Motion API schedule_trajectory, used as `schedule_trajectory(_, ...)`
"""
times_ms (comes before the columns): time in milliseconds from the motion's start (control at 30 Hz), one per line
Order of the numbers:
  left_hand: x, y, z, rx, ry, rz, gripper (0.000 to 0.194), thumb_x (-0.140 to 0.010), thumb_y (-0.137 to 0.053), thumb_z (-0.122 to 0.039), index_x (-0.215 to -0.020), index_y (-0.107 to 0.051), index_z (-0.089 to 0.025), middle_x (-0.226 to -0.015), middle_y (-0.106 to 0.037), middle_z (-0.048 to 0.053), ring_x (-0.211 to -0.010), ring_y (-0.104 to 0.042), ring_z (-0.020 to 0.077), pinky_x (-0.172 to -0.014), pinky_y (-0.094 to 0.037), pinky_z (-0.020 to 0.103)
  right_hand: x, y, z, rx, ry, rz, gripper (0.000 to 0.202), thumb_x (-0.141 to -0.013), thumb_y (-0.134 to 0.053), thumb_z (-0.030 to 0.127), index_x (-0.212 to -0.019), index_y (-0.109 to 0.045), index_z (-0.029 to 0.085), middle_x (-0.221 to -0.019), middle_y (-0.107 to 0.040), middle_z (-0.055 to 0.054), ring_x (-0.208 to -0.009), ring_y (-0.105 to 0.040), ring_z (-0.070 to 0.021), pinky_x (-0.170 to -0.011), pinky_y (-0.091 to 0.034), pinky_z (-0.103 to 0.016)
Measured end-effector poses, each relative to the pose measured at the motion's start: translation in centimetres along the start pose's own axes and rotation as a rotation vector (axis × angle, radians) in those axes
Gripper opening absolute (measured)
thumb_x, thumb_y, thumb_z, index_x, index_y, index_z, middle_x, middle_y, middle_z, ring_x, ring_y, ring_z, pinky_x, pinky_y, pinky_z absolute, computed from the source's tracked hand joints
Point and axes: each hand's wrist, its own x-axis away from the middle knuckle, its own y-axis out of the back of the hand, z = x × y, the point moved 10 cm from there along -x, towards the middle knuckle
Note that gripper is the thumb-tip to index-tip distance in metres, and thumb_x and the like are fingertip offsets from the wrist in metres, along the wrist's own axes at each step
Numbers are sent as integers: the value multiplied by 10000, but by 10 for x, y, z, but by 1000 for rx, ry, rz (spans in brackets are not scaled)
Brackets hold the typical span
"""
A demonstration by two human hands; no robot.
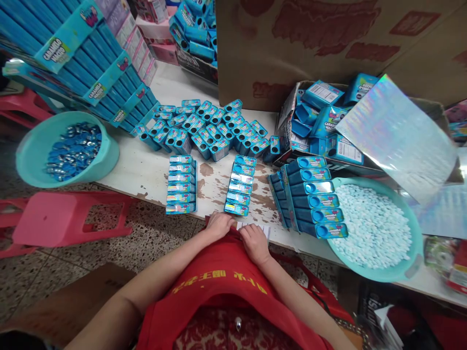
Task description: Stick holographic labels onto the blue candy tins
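My left hand (pixel 220 226) rests at the table's front edge, against the red apron (pixel 219 272), its fingers loosely bent and pointing inward. Beside it, my right hand (pixel 255 240) lies at the same edge with fingers a little apart over a lined white paper (pixel 269 231). Neither hand visibly holds anything; the undersides of the fingers are hidden. Just beyond them stands a row of small blue candy containers (pixel 240 185) with shiny tops. Another such row (pixel 181 184) sits to the left. A bundled stack of long blue containers (pixel 310 197) is at the right.
Many blue containers with dark holes (pixel 211 129) stand behind. A tub of white candies (pixel 375 223) is right, a tub of blue-and-silver pieces (pixel 75 150) left. Blue display packs (pixel 80 63), a filled box (pixel 321 116), a holographic sheet (pixel 401 136) and a red stool (pixel 47 218) surround the table.
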Motion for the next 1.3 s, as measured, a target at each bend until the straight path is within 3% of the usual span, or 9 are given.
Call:
schedule_trajectory(133, 5, 1, 3, 24, -5, -18, 352, -911, -383, -295, -796, -684, -151, -848, -703, 116, -852, -634, 244, -844, -408, 376, -3, 25, 7, -254, -3, 24, 222, -887, -426, 134, -748, -586, 201, -674, -579, -30, -670, -500, -167, -619, -370, -280)
schedule_trajectory(300, 39, 46, -13, 437, -179, -301, 287, -892, -406, -323, -995, -636, -187, -994, -675, 65, -944, -586, 198, -860, -415, 315, -9, 59, -38, -768, -493, -42, 104, -823, -557, 239, -725, -571, 206, -671, -589, 5, -590, -526, -130, -572, -417, -245)
schedule_trajectory(433, 48, 55, -21, 756, -115, -177, 230, -829, -483, -367, -831, -621, -182, -760, -663, 5, -714, -594, 150, -697, -447, 251, -20, 59, -60, -1008, -737, -141, 152, -752, -632, 334, -713, -584, 196, -642, -590, 19, -570, -512, -124, -561, -421, -245)
schedule_trajectory(600, 16, 94, -11, 723, -55, -169, 266, -824, -433, -370, -665, -531, -182, -510, -519, -46, -520, -513, 118, -576, -403, 229, -54, 50, -84, -966, -838, -332, 195, -697, -659, 369, -690, -611, 181, -707, -590, -6, -687, -526, -152, -654, -428, -279)
schedule_trajectory(767, -40, 150, 1, 471, -132, -210, 194, -825, -396, -294, -792, -544, -172, -543, -498, -44, -506, -482, 114, -532, -375, 222, -108, 50, -120, -755, -860, -468, 141, -655, -677, 307, -654, -644, 171, -782, -547, -37, -822, -494, -191, -794, -401, -334)
schedule_trajectory(867, -65, 170, 4, 419, -143, -208, 206, -809, -413, -244, -972, -518, -173, -551, -480, -59, -503, -468, 116, -525, -370, 220, -130, 44, -140, -711, -923, -477, 102, -622, -690, 258, -627, -633, 174, -800, -540, -45, -891, -480, -216, -876, -362, -369)
schedule_trajectory(1100, -96, 167, 14, 491, -92, -174, 225, -750, -462, -146, -974, -476, -169, -532, -463, -74, -465, -412, 94, -507, -343, 204, -138, 19, -155, -713, -1015, -469, 97, -596, -670, 213, -576, -582, 178, -856, -492, -50, -933, -462, -217, -916, -355, -357)
schedule_trajectory(1200, -104, 152, 28, 584, 34, -133, 261, -767, -462, -154, -1028, -450, -166, -507, -465, -81, -432, -431, 99, -496, -365, 207, -135, 7, -160, -726, -1057, -489, 127, -568, -673, 199, -626, -562, 179, -865, -478, -41, -901, -463, -204, -882, -383, -342)
schedule_trajectory(1300, -102, 150, 45, 523, 170, -216, 262, -771, -502, -178, -1032, -490, -156, -576, -566, -28, -541, -561, 143, -583, -436, 245, -127, 0, -168, -742, -1119, -533, 274, -553, -667, 190, -789, -530, 171, -934, -471, -47, -833, -475, -176, -810, -421, -327)
